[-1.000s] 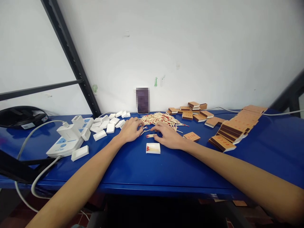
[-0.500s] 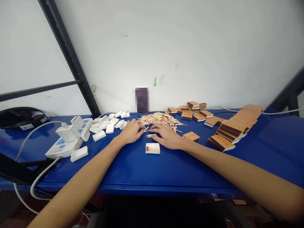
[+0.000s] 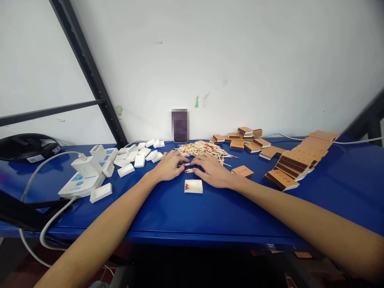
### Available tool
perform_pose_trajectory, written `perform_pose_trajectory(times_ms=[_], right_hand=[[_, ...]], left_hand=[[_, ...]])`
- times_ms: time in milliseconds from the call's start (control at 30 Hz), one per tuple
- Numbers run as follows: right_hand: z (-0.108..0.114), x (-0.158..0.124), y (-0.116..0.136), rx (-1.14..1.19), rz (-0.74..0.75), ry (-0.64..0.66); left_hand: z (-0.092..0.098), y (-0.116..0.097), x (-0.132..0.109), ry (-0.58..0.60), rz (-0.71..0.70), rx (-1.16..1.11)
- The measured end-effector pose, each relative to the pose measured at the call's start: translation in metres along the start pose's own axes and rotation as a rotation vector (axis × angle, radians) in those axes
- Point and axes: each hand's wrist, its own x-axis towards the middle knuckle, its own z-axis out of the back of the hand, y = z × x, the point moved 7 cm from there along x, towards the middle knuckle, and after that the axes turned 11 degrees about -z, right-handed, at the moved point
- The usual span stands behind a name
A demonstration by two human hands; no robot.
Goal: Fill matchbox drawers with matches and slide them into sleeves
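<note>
My left hand [image 3: 170, 165] rests at the near left side of a loose pile of matches [image 3: 204, 149]. Its fingers are bent together round a match [image 3: 183, 165] lying crosswise between the two hands. Opposite it, my right hand [image 3: 210, 170] has curled fingertips at that match's other end. Its thumb lies over the tails of a few matches [image 3: 189, 171], red heads pointing left. Just nearer to me is a white matchbox tray [image 3: 193, 190] with several red-headed matches in it. The undersides of both hands are hidden.
White matchbox trays [image 3: 139, 161] lie scattered on the left beside a power strip [image 3: 81, 185] with cables. Brown matchboxes [image 3: 253, 147] are heaped at the back right, with a long slanted row of matchboxes [image 3: 303, 156] farther right. A dark blurred panel [image 3: 180, 126] leans on the wall.
The match between my hands has turned from slanted to nearly level, and my fingertips have come a little closer together. The matchbox tray and pile look the same; the view shifted slightly.
</note>
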Motion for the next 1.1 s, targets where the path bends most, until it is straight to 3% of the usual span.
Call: perform_pose_trajectory(times_ms=[833,1100], right_hand=[[0.002,0.000,0.000,-0.021,-0.026,0.003],[0.006,-0.004,0.003,0.149,0.030,0.042]], left_hand=[[0.008,-0.001,0.000,-0.086,-0.003,-0.061],[0.014,-0.009,0.001,-0.148,-0.083,-0.146]])
